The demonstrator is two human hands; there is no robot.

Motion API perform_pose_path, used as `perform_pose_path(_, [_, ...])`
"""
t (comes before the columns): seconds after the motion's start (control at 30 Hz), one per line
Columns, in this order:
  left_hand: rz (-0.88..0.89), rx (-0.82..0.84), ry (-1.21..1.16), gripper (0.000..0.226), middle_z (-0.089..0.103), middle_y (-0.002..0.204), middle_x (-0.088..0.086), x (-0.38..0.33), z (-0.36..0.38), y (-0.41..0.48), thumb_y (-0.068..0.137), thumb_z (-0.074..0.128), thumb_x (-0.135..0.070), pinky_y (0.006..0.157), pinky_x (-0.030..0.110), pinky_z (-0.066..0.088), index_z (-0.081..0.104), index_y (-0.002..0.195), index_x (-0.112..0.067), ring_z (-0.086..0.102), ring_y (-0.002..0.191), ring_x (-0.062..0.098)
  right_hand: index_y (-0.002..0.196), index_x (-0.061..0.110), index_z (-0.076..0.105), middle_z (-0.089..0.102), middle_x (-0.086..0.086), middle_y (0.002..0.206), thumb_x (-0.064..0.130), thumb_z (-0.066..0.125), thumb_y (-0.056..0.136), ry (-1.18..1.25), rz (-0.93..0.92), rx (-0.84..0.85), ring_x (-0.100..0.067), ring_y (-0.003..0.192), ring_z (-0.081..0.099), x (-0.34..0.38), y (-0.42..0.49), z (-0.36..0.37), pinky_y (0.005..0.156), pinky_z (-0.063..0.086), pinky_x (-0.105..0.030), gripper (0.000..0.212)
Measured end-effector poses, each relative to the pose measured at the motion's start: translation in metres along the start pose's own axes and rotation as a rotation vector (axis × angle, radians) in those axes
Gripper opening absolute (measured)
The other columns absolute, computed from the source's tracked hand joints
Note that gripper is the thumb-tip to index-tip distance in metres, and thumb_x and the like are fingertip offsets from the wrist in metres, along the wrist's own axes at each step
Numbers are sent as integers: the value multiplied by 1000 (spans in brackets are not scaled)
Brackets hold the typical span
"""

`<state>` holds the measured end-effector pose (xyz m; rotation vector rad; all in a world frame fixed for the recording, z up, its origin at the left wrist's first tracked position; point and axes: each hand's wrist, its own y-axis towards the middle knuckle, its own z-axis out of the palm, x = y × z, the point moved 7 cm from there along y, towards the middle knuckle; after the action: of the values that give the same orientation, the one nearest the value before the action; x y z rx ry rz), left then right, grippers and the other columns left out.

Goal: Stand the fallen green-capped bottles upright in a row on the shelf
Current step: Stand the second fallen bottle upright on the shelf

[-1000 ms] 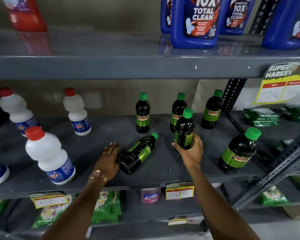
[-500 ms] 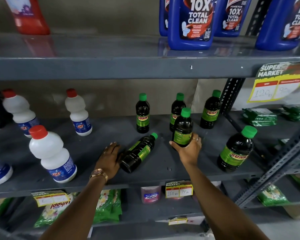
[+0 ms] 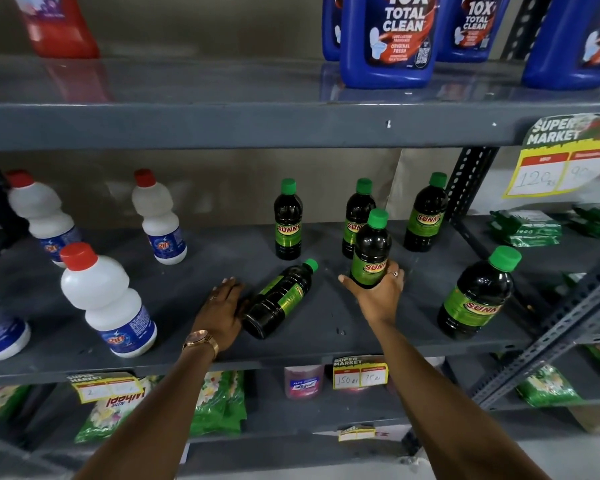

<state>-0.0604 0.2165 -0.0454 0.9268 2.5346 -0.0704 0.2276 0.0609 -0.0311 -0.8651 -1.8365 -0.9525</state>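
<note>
One dark green-capped bottle [image 3: 280, 298] lies on its side on the grey shelf [image 3: 187, 285], cap pointing up-right. My left hand [image 3: 222, 308] rests flat on the shelf, its fingers touching that bottle's base. My right hand [image 3: 378, 294] is shut around the lower part of an upright bottle [image 3: 371, 249]. Three more bottles stand along the back: a left bottle [image 3: 288, 220], a middle bottle [image 3: 355, 216] partly hidden behind the held one, and a right bottle [image 3: 425, 213]. Another bottle [image 3: 477, 296] stands near the front right.
White red-capped bottles [image 3: 108, 299] stand on the shelf's left part. Blue cleaner jugs [image 3: 388, 39] sit on the shelf above. A perforated upright post [image 3: 468, 181] bounds the right side. Green packets [image 3: 525, 228] lie beyond it, and price tags [image 3: 359, 374] hang on the front edge.
My right hand has carried the upright bottle slightly back and right, toward the back row. My left hand and the fallen bottle stay where they were.
</note>
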Motion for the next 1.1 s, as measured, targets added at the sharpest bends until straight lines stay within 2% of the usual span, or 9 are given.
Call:
perform_pose_path(0.1, [-2,5,7,54,19,158,8,0,1,0,96,43,-31,121,39,16,26,145,-16,14,147,25,115,17,53,58,-4,110,14,86,60,74,-4,100,-21,103,60,-6,2,2,81,48,-20,64])
perform_pose_path(0.17, [5,4,7,53,20,158,8,1,1,1,96,43,-31,121,39,15,27,144,-15,14,146,25,107,25,55,62,3,98,10,84,63,74,-14,127,-19,96,64,-5,3,-1,68,43,-6,55])
perform_pose_path(0.27, [22,4,3,52,22,157,9,2,1,1,95,44,-29,121,38,15,30,143,-16,16,146,25,108,21,59,66,2,99,13,87,64,71,-28,151,-13,92,64,0,1,-7,68,42,0,53])
perform_pose_path(0.33, [21,8,0,52,22,157,9,3,2,2,95,45,-30,121,39,16,30,143,-16,15,146,26,111,15,61,67,1,101,16,88,63,76,-33,135,-12,92,65,2,-8,-15,73,45,-3,56])
perform_pose_path(0.47, [18,8,0,52,24,156,9,4,5,4,95,46,-29,121,40,17,31,143,-16,17,146,26,111,18,62,70,3,101,26,88,62,74,-25,98,-11,94,67,-8,-42,-34,82,52,-25,56])
perform_pose_path(0.57, [25,3,4,52,25,156,11,4,5,4,95,46,-29,121,41,17,31,143,-16,18,145,27,112,26,60,69,8,101,36,86,64,46,-11,85,-3,94,65,-13,-68,-44,81,52,-23,56])
perform_pose_path(0.67, [37,5,-1,51,25,155,12,4,5,4,95,46,-26,121,41,17,32,143,-14,18,145,27,112,29,59,68,11,98,38,84,64,35,-14,59,3,92,63,-15,-82,-50,78,50,-18,55])
perform_pose_path(0.83, [37,13,-8,52,23,156,12,2,2,3,95,46,-25,121,41,14,30,143,-14,15,146,26,119,18,58,70,0,102,33,85,66,16,-20,36,-13,94,66,-16,-86,-54,83,54,-30,61])
perform_pose_path(1.1, [56,14,-16,52,24,156,14,2,1,1,94,47,-22,122,41,12,31,143,-13,15,146,28,124,16,55,70,-1,105,30,84,67,-7,-22,27,-16,95,66,-21,-86,-53,87,56,-41,65])
